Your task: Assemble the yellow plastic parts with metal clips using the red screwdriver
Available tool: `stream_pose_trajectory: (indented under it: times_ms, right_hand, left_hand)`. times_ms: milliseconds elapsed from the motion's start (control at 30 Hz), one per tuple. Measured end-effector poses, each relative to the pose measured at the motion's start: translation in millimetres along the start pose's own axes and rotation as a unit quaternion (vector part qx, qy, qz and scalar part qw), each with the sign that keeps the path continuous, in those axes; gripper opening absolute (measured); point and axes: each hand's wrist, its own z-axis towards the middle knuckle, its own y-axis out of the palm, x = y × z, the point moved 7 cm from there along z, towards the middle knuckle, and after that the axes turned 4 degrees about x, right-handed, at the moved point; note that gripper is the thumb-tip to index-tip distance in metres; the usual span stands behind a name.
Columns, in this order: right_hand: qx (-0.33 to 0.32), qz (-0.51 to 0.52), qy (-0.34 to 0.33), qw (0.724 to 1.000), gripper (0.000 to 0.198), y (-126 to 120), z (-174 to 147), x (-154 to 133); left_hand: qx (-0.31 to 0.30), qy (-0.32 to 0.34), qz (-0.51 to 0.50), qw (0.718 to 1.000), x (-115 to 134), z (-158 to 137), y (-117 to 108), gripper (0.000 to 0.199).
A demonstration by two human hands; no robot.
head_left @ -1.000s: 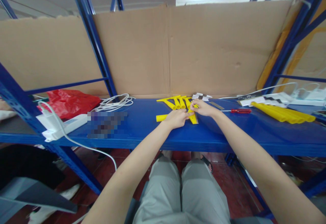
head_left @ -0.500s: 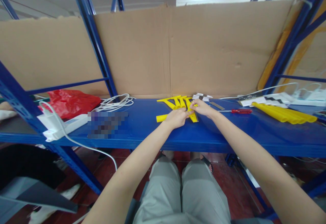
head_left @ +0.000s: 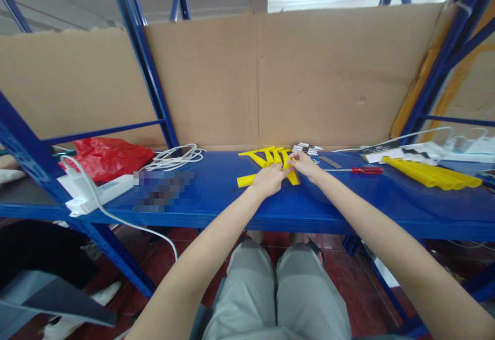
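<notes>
On the blue shelf, my left hand is closed over a yellow plastic handle. Its tubular end sticks out to the left, and a flared end shows to the right of my fingers. My right hand is pinched at the upper side of that flared end; whatever its fingertips hold is too small to make out. Several more flared yellow pieces lie just behind my left hand. Small white-and-black pieces are stacked behind my right hand, beside a flat grey strip.
A red-handled screwdriver and several yellow tubes lie to the right. Leftward are a white power strip, a coiled white cable and a red plastic bag. Cardboard stands along the back, between blue posts.
Both hands stay at nearly the same spot, with slight finger movement. The yellow handle's left end has tilted a little, and the view has shifted slightly.
</notes>
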Motion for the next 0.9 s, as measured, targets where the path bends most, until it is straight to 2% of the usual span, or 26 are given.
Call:
stream_pose_trajectory:
  times_ms: [167,267,333,467,533,700,900]
  right_hand:
    - [0.013,0.042,0.026,0.999,0.023,-2,-2,0]
    - [0.005,0.079,0.059,0.995,0.022,-6,-2,2]
    - [-0.029,0.112,0.091,0.989,0.017,-6,-3,4]
    - [-0.19,0.169,0.135,0.957,0.01,5,-12,7]
    - [-0.243,0.185,0.145,0.941,0.013,8,-16,8]
    - [-0.28,0.192,0.165,0.926,0.016,10,-17,15]
    - [-0.302,0.182,0.157,0.923,0.012,9,-17,17]
  left_hand:
    - [-0.006,-0.008,-0.007,1.0,-2,0,1,0.048]
    - [-0.011,-0.021,-0.013,1.0,-5,0,0,0.048]
    - [-0.011,-0.027,-0.017,0.999,-7,0,0,0.048]
    - [-0.003,-0.022,-0.022,1.0,-8,0,0,0.047]
    - [0.002,-0.02,-0.027,0.999,-8,1,1,0.046]
    - [0.017,-0.022,-0.039,0.999,-9,1,1,0.041]
    - [0.017,-0.03,-0.045,0.998,-10,0,-2,0.044]
